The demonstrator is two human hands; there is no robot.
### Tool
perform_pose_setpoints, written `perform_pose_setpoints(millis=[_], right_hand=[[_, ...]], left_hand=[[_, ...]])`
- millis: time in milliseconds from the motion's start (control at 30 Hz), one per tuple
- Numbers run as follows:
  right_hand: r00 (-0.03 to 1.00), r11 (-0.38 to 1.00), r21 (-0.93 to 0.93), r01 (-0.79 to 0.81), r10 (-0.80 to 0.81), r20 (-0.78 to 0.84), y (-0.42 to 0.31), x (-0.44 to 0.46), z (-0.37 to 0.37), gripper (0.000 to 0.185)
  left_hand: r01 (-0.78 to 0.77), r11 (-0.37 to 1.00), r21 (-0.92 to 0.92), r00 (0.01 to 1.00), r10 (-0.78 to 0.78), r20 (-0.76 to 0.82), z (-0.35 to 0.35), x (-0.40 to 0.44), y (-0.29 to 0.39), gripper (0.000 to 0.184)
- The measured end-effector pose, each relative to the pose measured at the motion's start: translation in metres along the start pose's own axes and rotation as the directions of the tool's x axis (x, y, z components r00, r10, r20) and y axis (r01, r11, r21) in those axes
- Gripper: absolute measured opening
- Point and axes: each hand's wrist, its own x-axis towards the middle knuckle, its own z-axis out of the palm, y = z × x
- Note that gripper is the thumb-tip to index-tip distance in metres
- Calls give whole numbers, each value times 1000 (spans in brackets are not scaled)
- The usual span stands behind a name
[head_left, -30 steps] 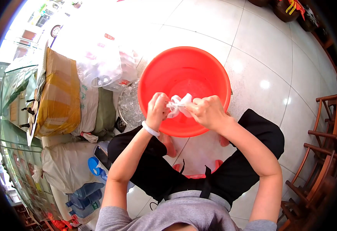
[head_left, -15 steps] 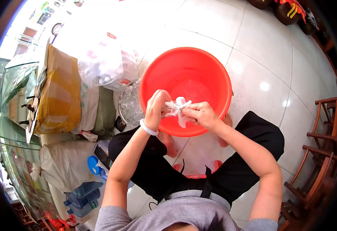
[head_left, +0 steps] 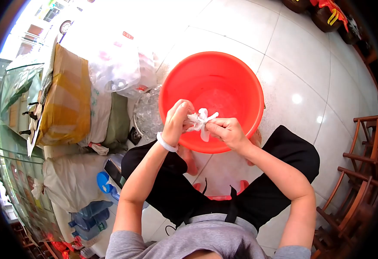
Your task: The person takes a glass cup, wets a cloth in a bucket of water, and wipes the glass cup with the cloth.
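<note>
Between my two hands is a thin, crumpled white piece (head_left: 203, 118), bunched at the middle with loose flaps sticking out. It looks like the knotted top of a plastic bag, though I cannot tell for sure. My left hand (head_left: 178, 122), with a white bangle at the wrist, is curled around its left side. On the right, my right hand (head_left: 228, 132) pinches it between thumb and fingers. Both hands are above the near part of a large red plastic basin (head_left: 254, 86) standing on the floor. What my left fingers cover is hidden.
Left of the basin are a bowl of clear plastic pieces (head_left: 147, 113), clear plastic bags (head_left: 119, 69), a taped cardboard box (head_left: 66, 95) and a sack (head_left: 70, 181). Blue-tinted water bottles (head_left: 89, 222) lie nearer. Wooden stools (head_left: 357, 185) stand at right; dark jars (head_left: 325, 19) behind.
The white piece's flaps have changed shape: one now stretches right, and the hanging one looks narrower. My hands keep their hold with little movement. The view has shifted slightly.
</note>
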Motion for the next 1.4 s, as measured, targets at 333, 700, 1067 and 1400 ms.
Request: perform_pose_setpoints(millis=[333,700,1067,1400], right_hand=[[889,730,-529,432,-442,115,-14,5,-14,13],[998,992,113,-61,62,-3,-5,-7,5,14],[989,954,271,-130,144,-32,-13,-11,10,16],[907,794,-472,384,-421,31,-10,1,-6,13]], left_hand=[[22,1000,1,996,-22,84,-2,-5,5,25],[-33,999,12,998,33,54,0,-4,6,23],[-113,993,29,993,113,25,2,-1,2,23],[1,1000,-10,998,0,66,1,-4,6,25]])
